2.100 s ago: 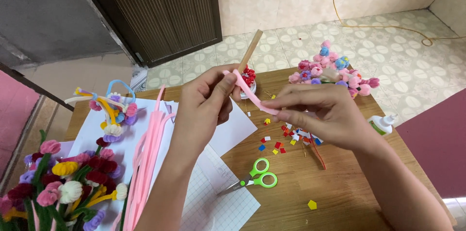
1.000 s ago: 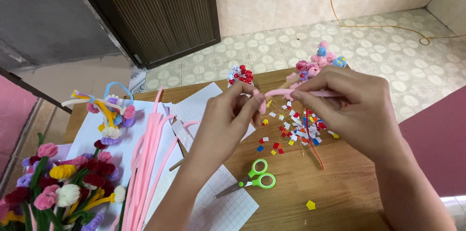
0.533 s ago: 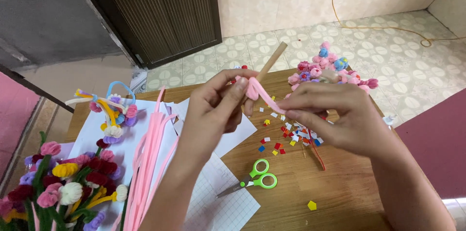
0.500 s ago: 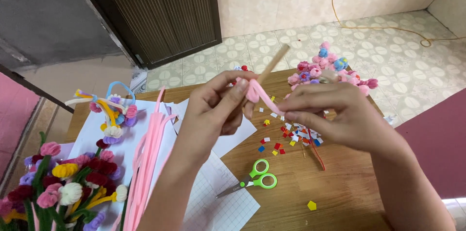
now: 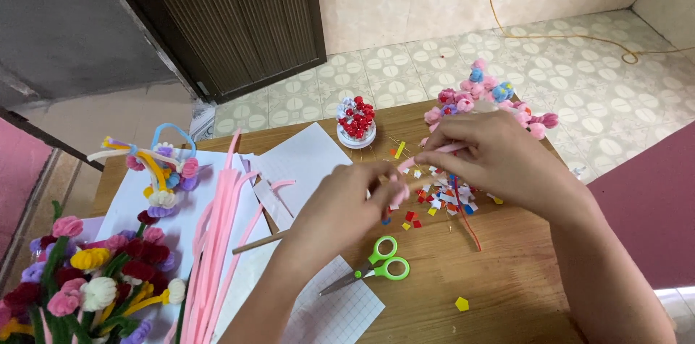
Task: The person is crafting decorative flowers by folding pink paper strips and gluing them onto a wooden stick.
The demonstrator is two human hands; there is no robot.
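Over the wooden counter [image 5: 507, 264], the left hand [image 5: 347, 203] and right hand [image 5: 492, 156] each pinched an end of a pink pipe cleaner [image 5: 427, 154]. Green-handled scissors [image 5: 373, 266] lay below them, coloured paper bits [image 5: 438, 199] scattered between.

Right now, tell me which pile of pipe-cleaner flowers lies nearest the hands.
The pink cluster at the table's far edge, just beyond the right hand. The bouquet and the looped bunch lie far left.

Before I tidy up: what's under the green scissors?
The scissors lie with their handles on the bare wooden table and their blades over the corner of a grid paper sheet. Anything beneath that paper is hidden.
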